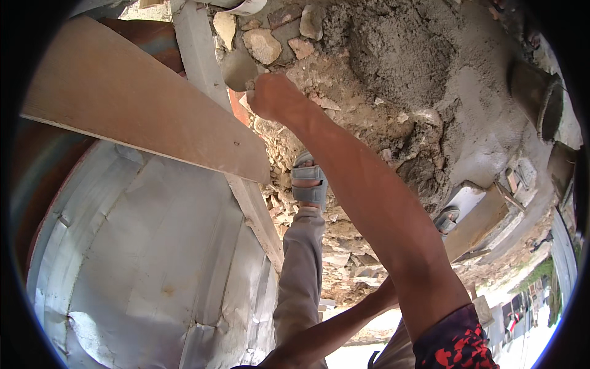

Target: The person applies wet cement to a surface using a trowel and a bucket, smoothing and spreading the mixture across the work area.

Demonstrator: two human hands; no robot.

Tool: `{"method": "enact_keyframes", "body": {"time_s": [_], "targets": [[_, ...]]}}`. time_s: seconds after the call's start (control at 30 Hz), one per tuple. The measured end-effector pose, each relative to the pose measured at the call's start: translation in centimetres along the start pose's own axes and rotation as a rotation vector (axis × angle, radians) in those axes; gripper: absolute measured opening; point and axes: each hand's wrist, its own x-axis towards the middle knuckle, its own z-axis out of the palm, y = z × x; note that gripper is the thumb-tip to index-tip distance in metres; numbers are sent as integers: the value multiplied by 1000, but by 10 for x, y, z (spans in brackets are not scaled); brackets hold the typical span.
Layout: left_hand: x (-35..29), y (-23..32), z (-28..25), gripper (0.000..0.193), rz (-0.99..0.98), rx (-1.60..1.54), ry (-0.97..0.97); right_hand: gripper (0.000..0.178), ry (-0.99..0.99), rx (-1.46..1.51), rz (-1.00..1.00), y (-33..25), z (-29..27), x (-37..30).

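Note:
My right arm reaches up across the middle of the view. My right hand [270, 98] is closed in a fist beside the grey beam, low over the rubble. Just past its fingers is a smooth, rounded grey blade [239, 69], which looks like a trowel in my grip; the handle is hidden. Several stones [262, 46] sit in grey mortar beyond it. My left forearm [335, 323] crosses low in the view and passes behind my right arm, which hides the left hand.
On the left, a brown board [141, 101] slants over a dented metal sheet [153, 240], with a grey beam [200, 55] behind. Wet mortar [399, 52] lies at upper right, near a bucket [536, 98]. My sandalled foot [309, 178] stands on broken stone. Another sandal [447, 219] shows at right.

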Motion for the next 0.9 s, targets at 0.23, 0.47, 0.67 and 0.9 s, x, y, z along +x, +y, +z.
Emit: {"method": "enact_keyframes", "body": {"time_s": [0.23, 0.47, 0.67, 0.9], "targets": [[16, -36, -26, 33, 193, 586, -99, 27, -134, -127, 57, 21, -17, -60], [4, -9, 4, 27, 109, 272, -105, 32, 412, 33, -97, 36, 14, -60], [-11, 30, 19, 17, -224, -199, 107, 31, -167, -90, -75, 6, 6, -57], [1, 7, 4, 18, 142, 227, -156, 28, -96, -126, -24, 43, 50, -94]]}}
